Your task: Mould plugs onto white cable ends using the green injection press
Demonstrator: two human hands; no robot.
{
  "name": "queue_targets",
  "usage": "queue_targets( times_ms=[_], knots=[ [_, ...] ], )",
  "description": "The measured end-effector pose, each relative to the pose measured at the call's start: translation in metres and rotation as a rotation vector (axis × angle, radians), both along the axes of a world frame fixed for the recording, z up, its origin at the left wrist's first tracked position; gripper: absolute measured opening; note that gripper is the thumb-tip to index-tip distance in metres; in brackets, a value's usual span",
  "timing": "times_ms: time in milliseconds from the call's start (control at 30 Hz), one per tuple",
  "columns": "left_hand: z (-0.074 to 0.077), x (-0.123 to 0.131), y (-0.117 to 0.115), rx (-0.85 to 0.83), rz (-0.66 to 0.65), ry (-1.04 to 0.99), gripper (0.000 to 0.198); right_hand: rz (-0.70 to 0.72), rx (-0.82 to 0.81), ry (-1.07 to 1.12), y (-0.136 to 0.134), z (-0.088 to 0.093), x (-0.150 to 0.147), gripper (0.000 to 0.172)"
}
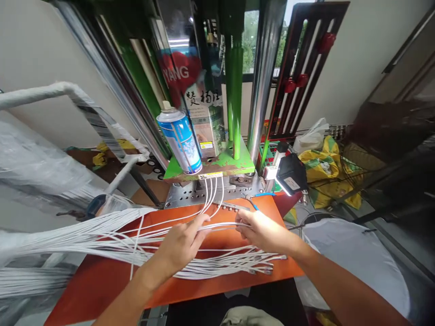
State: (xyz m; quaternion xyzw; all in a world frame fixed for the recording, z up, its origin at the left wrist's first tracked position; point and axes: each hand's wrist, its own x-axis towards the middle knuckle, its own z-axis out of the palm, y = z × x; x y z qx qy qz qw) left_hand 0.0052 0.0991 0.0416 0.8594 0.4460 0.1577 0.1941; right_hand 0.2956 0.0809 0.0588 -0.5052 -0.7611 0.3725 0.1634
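Note:
Between my two hands a few white cables [222, 224] run side by side above an orange board. My left hand [185, 240] is closed around them, thumb on top. At their right end my right hand [253, 228] pinches the same cables; its fingers hide the tips. Several other white cables [212, 194] curve up behind my left hand into the green machine's lower plate. Below my hands lies a loose bundle of white cables [217, 265], with connector ends [267, 270] at the right. A metal strip with small blocks [233, 207] lies just beyond my hands.
A blue spray can [180, 140] stands on the green machine plate [238, 163]. A lit black lamp [291, 174] and blue-handled pliers [263, 195] are at the right. The orange board [163, 292] spans the front. A thick cable bundle [84, 233] hangs off leftward.

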Motion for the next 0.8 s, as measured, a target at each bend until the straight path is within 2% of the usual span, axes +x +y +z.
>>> queue_targets(
  times_ms=[100, 167, 200, 233, 300, 400, 467, 533, 600, 667, 700, 800],
  knots=[
    [0.026, 0.009, -0.016, -0.224, -0.036, -0.018, 0.029, 0.063, 0.031, 0.050, -0.009, 0.017, 0.029, 0.026],
    [0.031, 0.025, -0.030, -0.428, -0.149, -0.033, 0.028, 0.155, 0.083, -0.016, -0.017, 0.017, 0.037, 0.028],
    [0.029, 0.035, -0.037, -0.514, -0.207, -0.052, 0.026, 0.215, 0.083, -0.049, -0.021, 0.014, 0.037, 0.026],
    [0.024, 0.044, -0.044, -0.581, -0.234, -0.075, 0.026, 0.265, 0.064, -0.076, -0.025, 0.010, 0.037, 0.023],
    [0.006, 0.058, -0.054, -0.713, -0.191, -0.112, 0.034, 0.293, 0.005, -0.109, -0.029, -0.001, 0.037, 0.016],
    [-0.028, 0.068, -0.059, -1.062, -0.055, -0.205, 0.044, 0.182, -0.015, -0.089, -0.027, -0.021, 0.038, 0.017],
    [-0.044, 0.071, -0.059, -1.280, -0.027, -0.334, 0.052, 0.184, -0.060, -0.006, -0.023, -0.033, 0.037, 0.018],
    [-0.051, 0.074, -0.058, -1.377, 0.014, -0.489, 0.057, 0.182, -0.160, 0.130, -0.017, -0.042, 0.032, 0.017],
    [-0.053, 0.078, -0.055, -1.418, 0.092, -0.613, 0.057, -0.013, -0.153, 0.275, -0.010, -0.047, 0.025, 0.022],
    [-0.053, 0.083, -0.050, -1.439, 0.154, -0.712, 0.055, -0.236, -0.045, 0.375, -0.006, -0.050, 0.014, 0.032],
    [-0.053, 0.086, -0.047, -1.440, 0.165, -0.755, 0.055, -0.250, -0.013, 0.409, -0.005, -0.051, 0.008, 0.036],
    [-0.056, 0.091, -0.030, -1.391, 0.172, -0.872, 0.057, -0.052, -0.028, 0.490, 0.000, -0.060, -0.006, 0.042]
  ],
)
